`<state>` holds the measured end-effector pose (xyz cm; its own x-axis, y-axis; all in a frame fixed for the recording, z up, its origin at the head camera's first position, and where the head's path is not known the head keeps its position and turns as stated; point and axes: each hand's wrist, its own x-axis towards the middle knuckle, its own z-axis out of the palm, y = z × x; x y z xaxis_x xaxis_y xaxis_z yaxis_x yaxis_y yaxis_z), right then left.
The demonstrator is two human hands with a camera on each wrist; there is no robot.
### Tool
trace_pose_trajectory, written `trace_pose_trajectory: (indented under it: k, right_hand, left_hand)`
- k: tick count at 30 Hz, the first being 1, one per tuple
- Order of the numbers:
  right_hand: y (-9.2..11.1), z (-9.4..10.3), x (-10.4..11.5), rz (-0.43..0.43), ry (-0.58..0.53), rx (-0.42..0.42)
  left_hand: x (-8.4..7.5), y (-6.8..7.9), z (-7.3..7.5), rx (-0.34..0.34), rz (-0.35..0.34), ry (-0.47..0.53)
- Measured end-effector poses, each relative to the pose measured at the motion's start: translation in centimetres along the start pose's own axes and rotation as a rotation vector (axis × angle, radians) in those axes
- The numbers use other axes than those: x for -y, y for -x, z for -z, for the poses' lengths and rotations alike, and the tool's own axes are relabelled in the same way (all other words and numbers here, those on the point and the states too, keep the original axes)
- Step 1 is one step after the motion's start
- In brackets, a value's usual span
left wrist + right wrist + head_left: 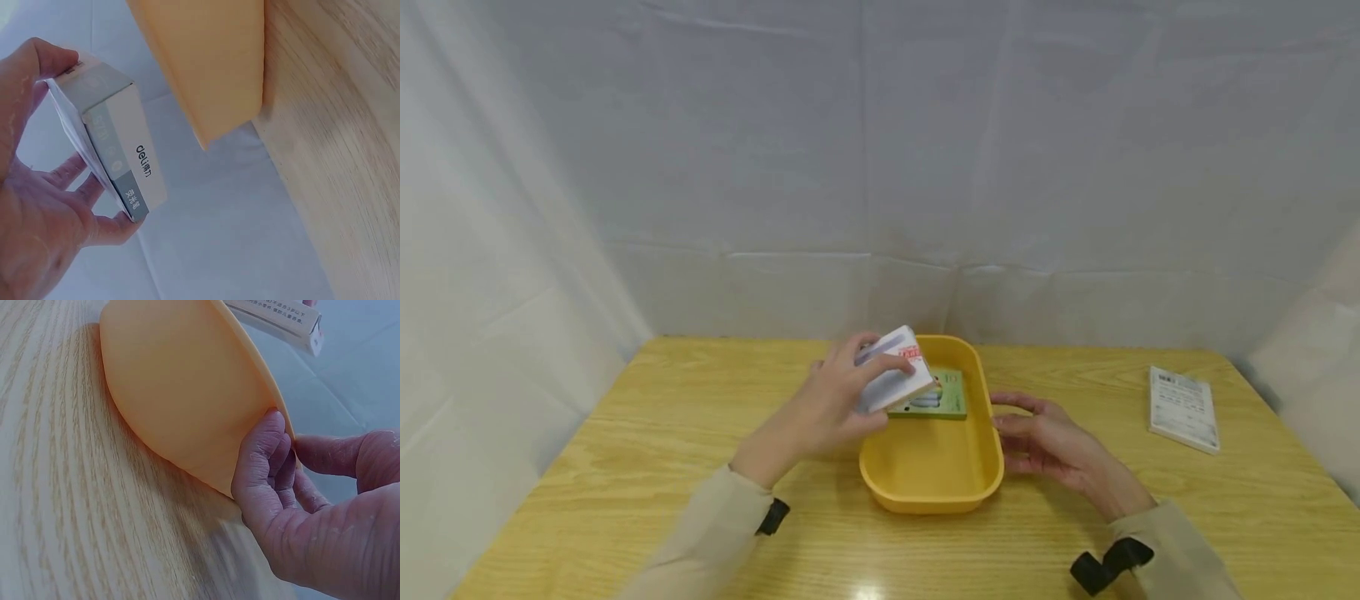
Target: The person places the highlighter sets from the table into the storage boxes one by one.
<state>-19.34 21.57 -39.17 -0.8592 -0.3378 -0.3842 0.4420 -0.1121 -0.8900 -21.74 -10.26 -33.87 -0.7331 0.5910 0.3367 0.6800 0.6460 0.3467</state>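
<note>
My left hand [831, 400] grips a white and grey highlighter box [122, 147], thumb and fingers on its opposite edges. In the head view, the tilted highlighter box overlaps the far left part of a yellow plastic bin [928, 475]. Inside the bin, at its far end, lies a green box [953, 400] with a printed picture, partly hidden by the highlighter box. At the bin's right side, my right hand [1048, 442] pinches the rim between thumb and fingers, as the right wrist view [300, 494] shows.
A flat white package [1183, 408] with printed text lies on the wooden table [700, 400] at the far right. Pale cloth [880, 167] hangs behind the table and along both sides. Each wrist wears a black strap.
</note>
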Motion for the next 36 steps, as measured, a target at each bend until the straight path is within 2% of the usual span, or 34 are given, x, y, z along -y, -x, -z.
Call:
trace_pose_trajectory:
  k: [7, 28, 36]
  right_hand:
    - [-0.2, -0.1, 0.1, -0.013, 0.019, -0.027]
    - [-0.3, -0.2, 0.0, -0.014, 0.005, -0.023]
    - [-0.3, -0.2, 0.1, -0.019, 0.012, -0.035]
  left_hand:
    - [-1.1, -0.2, -0.7, 0.059, -0.022, 0.024]
    - [-2.7, -0.3, -3.3, 0.113, -0.153, -0.007]
    - [-3.1, 0.0, -4.1, 0.141, -0.146, -0.017]
